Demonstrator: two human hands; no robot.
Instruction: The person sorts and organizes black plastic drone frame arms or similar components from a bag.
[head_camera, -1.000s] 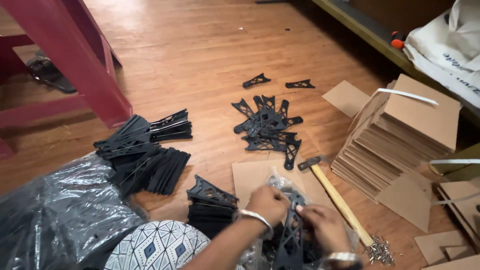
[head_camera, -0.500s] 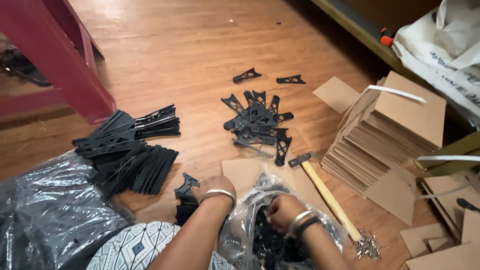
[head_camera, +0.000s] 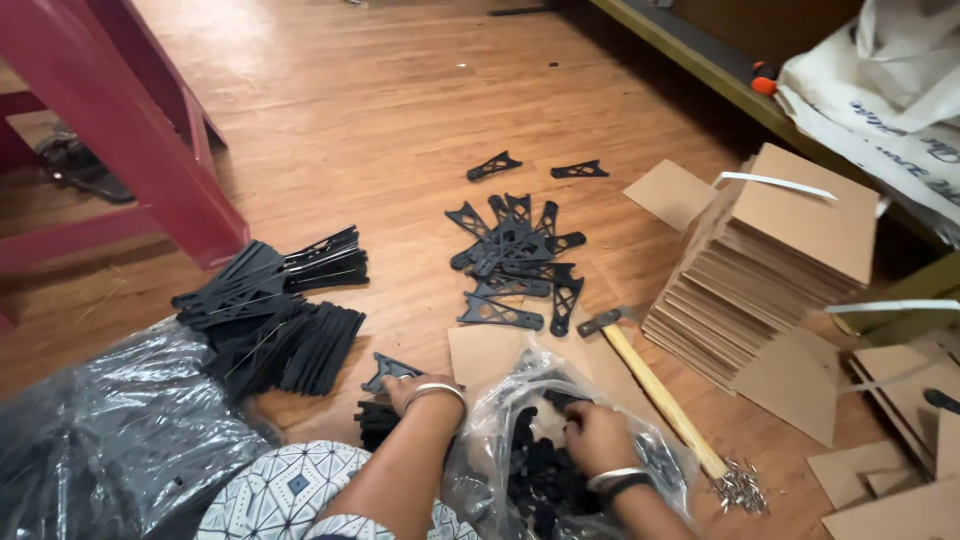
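Observation:
My left hand (head_camera: 418, 392), a metal bangle on its wrist, rests on a small stack of black triangular brackets (head_camera: 378, 418) on the wooden floor, its fingers over the top bracket (head_camera: 390, 368). My right hand (head_camera: 596, 436) reaches into a clear plastic bag (head_camera: 490, 430), fingers curled among small black parts (head_camera: 535, 475). Whether it grips one is hidden. The bag lies on a cardboard sheet (head_camera: 482, 352) between my arms.
Loose black brackets (head_camera: 515, 260) lie scattered ahead. A larger bracket heap (head_camera: 270, 310) and a dark plastic bag (head_camera: 90, 440) are at left. A hammer (head_camera: 650, 385), nails (head_camera: 740, 490) and a stack of cardboard sheets (head_camera: 770, 270) are right. A red table leg (head_camera: 140, 130) stands far left.
My left hand left the bag and moved left onto the small bracket stack. My right hand dropped deeper into the clear bag. The view shifted slightly.

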